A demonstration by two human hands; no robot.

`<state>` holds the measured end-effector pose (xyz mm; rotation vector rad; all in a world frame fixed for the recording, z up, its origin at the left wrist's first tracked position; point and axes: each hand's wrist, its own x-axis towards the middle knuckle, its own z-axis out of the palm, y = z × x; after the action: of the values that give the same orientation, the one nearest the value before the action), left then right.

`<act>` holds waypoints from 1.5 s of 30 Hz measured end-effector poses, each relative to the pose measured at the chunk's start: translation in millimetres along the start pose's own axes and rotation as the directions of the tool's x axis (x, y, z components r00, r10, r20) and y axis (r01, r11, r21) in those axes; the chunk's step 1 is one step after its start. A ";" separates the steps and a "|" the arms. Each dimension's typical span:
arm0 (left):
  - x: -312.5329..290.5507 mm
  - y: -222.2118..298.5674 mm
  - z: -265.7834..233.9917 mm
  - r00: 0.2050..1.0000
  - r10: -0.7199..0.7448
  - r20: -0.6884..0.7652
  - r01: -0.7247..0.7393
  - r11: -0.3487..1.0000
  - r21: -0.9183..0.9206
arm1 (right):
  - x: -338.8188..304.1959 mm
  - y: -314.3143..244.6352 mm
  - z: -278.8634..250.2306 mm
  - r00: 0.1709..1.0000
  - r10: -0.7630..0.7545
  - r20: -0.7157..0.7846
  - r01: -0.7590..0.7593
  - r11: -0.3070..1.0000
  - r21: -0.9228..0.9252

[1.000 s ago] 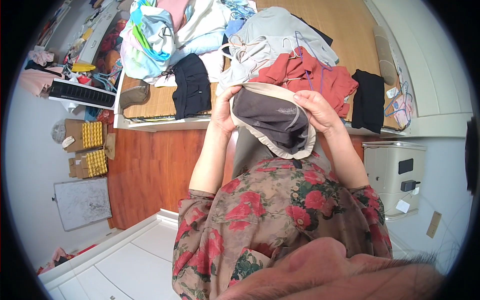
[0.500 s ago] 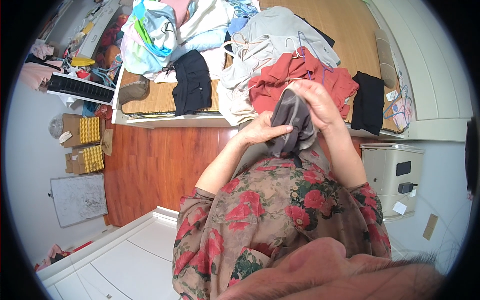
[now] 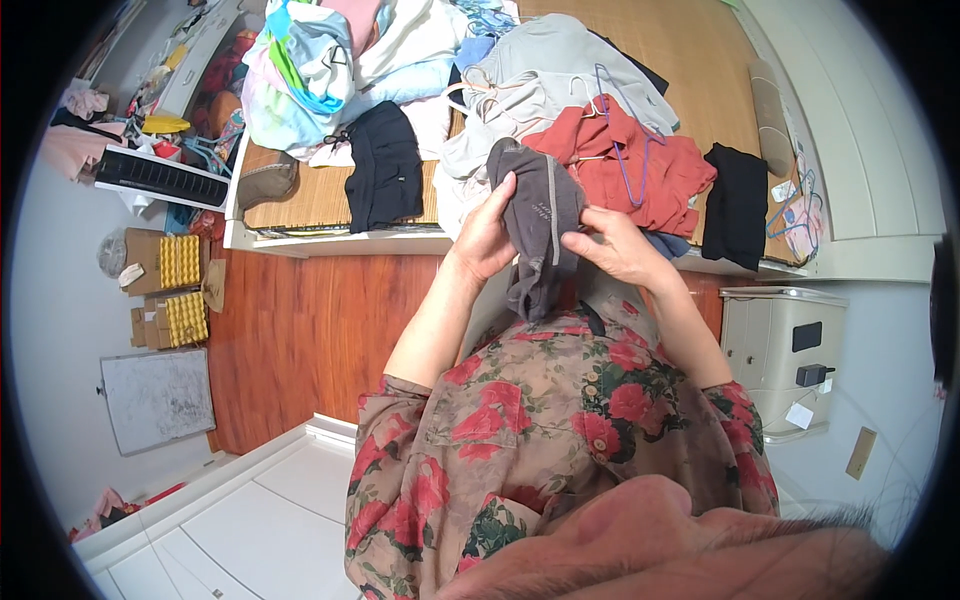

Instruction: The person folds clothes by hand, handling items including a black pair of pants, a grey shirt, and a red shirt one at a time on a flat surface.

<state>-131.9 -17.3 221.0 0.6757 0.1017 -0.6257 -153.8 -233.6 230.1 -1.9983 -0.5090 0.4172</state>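
Observation:
In front of my waist I hold a small dark grey cloth garment (image 3: pixel 537 215) with a pale seam line and small pale markings; its exact kind does not show. My left hand (image 3: pixel 487 232) grips its left edge, thumb on top. My right hand (image 3: pixel 618 247) pinches its right edge with thumb and fingers. The lower end of the cloth hangs down toward my lap. Just beyond lies a crumpled red garment (image 3: pixel 640 155) with a purple hanger (image 3: pixel 632 165) on it. Pale grey and white clothes (image 3: pixel 490 120) lie left of the red one.
Folded black shorts (image 3: pixel 385 165) and a folded black garment (image 3: pixel 735 205) lie along the near bed edge. A multicoloured heap of clothes (image 3: pixel 300 70) is farther left. A beige cabinet (image 3: pixel 765 345) stands at my right, cardboard boxes (image 3: pixel 150 262) on the wooden floor at left.
The dark grey garment has been turned and flattened, its marked face now upward. My left hand has shifted up and left; my right hand has come down to the garment's right side.

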 end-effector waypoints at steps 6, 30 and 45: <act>5.1 -0.2 -4.6 0.998 -0.011 0.060 0.011 1.000 0.005 | -2.1 0.9 17.4 0.993 0.116 -0.004 -0.057 0.524 0.850; -2.2 17.5 48.1 0.873 -0.285 0.397 -0.170 0.585 0.793 | 7.7 -19.3 -34.2 0.973 -0.171 0.156 0.127 0.958 0.256; -24.5 37.5 -52.5 0.976 -0.172 0.136 0.022 0.695 0.718 | -60.5 18.1 -109.0 0.815 -0.154 -0.558 0.544 0.534 0.647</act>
<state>-124.7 50.0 207.6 1.3739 -0.3167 -0.8399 -148.5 -353.7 267.5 -1.0010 -0.3397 -0.1027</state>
